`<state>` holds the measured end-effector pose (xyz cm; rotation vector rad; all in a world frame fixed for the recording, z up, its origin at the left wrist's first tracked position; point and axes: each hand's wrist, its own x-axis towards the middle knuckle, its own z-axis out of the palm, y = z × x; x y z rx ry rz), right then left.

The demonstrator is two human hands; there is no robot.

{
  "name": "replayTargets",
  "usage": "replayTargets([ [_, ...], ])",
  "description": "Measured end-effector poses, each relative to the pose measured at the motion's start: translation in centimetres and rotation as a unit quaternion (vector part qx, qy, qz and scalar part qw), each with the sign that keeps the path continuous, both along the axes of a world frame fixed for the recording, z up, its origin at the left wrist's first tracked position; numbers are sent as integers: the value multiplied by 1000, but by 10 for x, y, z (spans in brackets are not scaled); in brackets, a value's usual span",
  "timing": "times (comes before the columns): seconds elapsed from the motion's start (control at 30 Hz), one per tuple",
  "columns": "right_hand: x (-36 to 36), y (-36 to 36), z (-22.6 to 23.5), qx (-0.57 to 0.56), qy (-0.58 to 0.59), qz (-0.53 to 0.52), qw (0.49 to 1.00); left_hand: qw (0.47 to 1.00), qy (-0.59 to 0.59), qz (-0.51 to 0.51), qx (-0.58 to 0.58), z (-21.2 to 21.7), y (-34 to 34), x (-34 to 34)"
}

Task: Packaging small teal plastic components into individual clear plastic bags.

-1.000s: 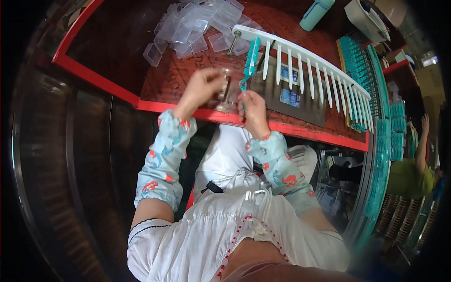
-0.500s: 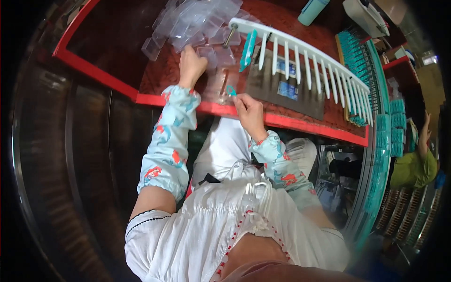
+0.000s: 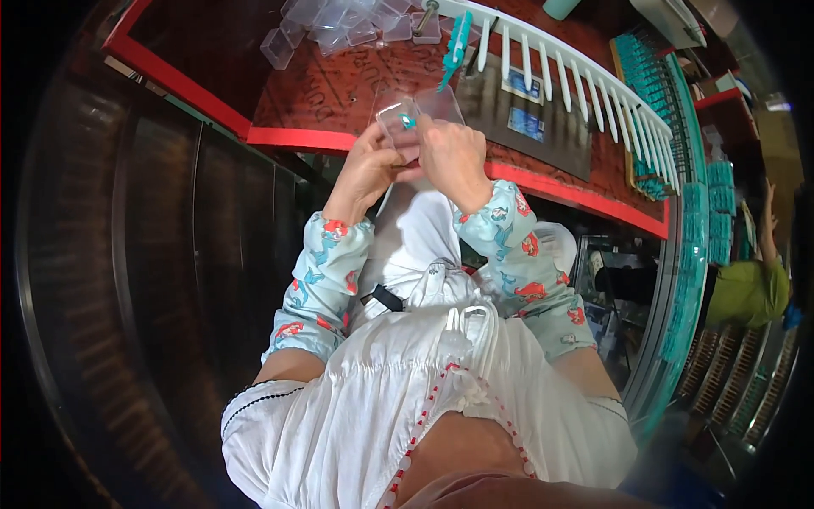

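A clear plastic box (image 3: 392, 131) with its lid raised is over the red edge of the worktable. My left hand (image 3: 363, 170) grips it from the left, thumb in front. Against the box my right hand (image 3: 455, 157) is closed, fingers bent. A small teal piece (image 3: 408, 121) shows at the right fingertips, inside or just over the box; which of these, I cannot tell. Beyond the hands stands a white rack with a row of prongs (image 3: 547, 76). A strip of teal pieces (image 3: 455, 51) hangs on its left end.
Loose clear boxes (image 3: 343, 32) lie heaped at the back left. A dark mat (image 3: 543, 140) with blue-and-white printed cards sits under the rack. To the right, trays of teal pieces (image 3: 649, 93) stand near a person in a green top (image 3: 746, 293).
My left hand has come back from the heap toward me with a clear box. My right hand has brought the teal piece up to it, and the hands now meet.
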<state>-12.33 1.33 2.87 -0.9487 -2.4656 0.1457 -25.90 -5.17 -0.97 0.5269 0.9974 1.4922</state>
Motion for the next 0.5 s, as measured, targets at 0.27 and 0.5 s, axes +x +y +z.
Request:
replayTargets([
  [0.27, 25, -4, -2, 75, -40, 101, 991, 877, -413, -240, 48, -10, 1, 0],
  [0.5, 35, -7, -3, 33, -38, 138, 989, 863, -461, -207, 2, -40, -15, 32],
])
